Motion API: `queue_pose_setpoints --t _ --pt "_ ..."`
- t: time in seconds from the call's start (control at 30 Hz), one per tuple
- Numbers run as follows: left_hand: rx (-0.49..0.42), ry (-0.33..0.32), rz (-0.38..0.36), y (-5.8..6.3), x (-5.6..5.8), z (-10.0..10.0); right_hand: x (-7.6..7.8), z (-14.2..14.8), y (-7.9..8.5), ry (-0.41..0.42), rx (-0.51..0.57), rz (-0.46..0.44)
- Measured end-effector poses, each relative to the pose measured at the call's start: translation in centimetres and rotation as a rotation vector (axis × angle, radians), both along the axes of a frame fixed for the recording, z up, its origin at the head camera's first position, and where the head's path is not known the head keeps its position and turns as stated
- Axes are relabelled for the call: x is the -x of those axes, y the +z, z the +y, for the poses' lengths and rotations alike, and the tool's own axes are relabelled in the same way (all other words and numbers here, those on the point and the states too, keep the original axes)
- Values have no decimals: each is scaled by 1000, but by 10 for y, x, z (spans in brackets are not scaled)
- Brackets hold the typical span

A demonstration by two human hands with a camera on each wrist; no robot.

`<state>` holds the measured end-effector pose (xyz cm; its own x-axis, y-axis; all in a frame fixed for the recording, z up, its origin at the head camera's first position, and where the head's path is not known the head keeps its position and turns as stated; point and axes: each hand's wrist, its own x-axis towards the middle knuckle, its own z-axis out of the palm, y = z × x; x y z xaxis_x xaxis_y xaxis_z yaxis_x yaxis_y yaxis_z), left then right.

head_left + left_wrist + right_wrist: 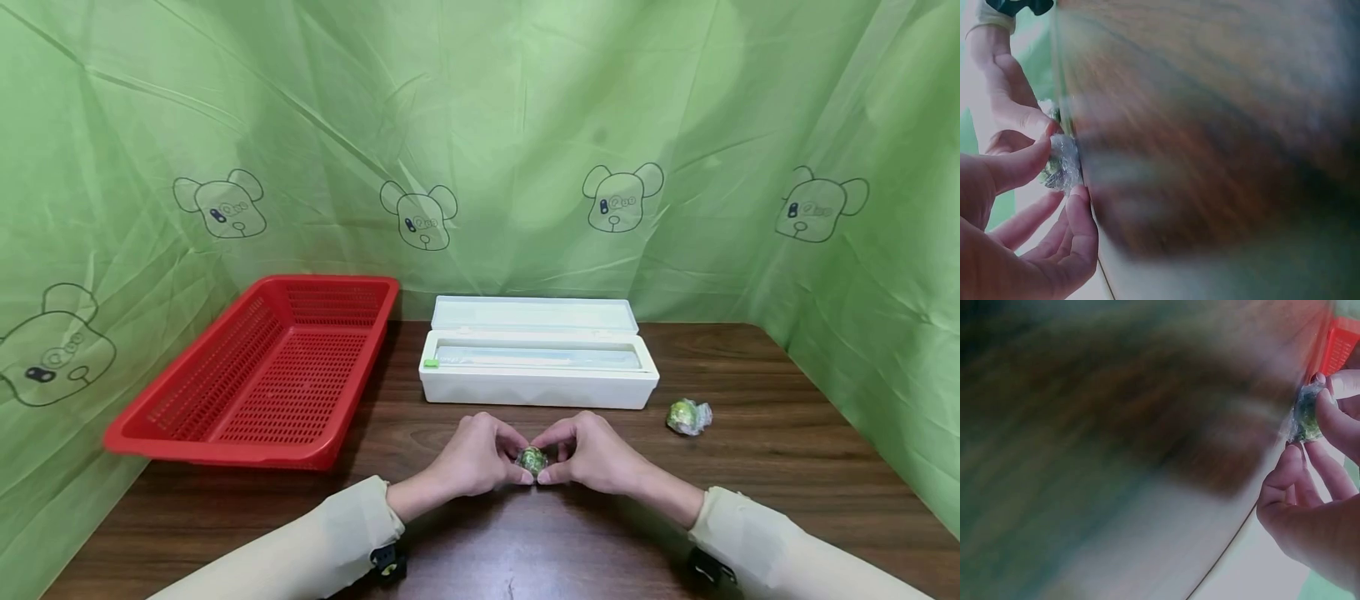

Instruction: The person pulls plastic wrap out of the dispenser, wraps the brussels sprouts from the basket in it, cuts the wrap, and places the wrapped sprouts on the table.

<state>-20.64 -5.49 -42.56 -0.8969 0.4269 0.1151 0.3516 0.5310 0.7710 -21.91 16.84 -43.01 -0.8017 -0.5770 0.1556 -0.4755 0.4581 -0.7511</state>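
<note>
A small round green thing wrapped in clear plastic film (532,460) is between my two hands, low over the table in the head view. My left hand (480,457) pinches it from the left with thumb and fingers. From the opposite side my right hand (596,457) pinches it the same way, and the thumbs nearly meet at its near side. In the left wrist view the crinkled film (1067,159) shines between the fingertips. The right wrist view shows the wrapped green thing (1307,415) at the right edge, held between fingertips.
A white plastic-film dispenser box (536,390) with its lid up stands behind my hands. To the right lies another film-wrapped yellow-green ball (686,417). A red perforated basket (225,452) sits at the left. Green cloth (510,125) surrounds the brown wooden table (787,467).
</note>
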Motion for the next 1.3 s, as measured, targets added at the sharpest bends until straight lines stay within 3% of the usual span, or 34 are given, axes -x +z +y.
queue_pose_setpoints --t 0.43,0.63,0.83,1.03,1.3 --pt "7 -9 -5 2 -3 -1 -1 3 -2 -16 -8 -35" --pt "8 -12 -11 4 -5 -5 -6 8 4 -61 15 -38" --pt "8 -6 2 8 -6 -13 -12 25 18 -145 3 -4" --pt "7 -28 78 7 -2 -24 -15 59 25 -267 -41 34" --pt "5 -50 148 6 -1 -34 -14 112 28 -434 -185 156"
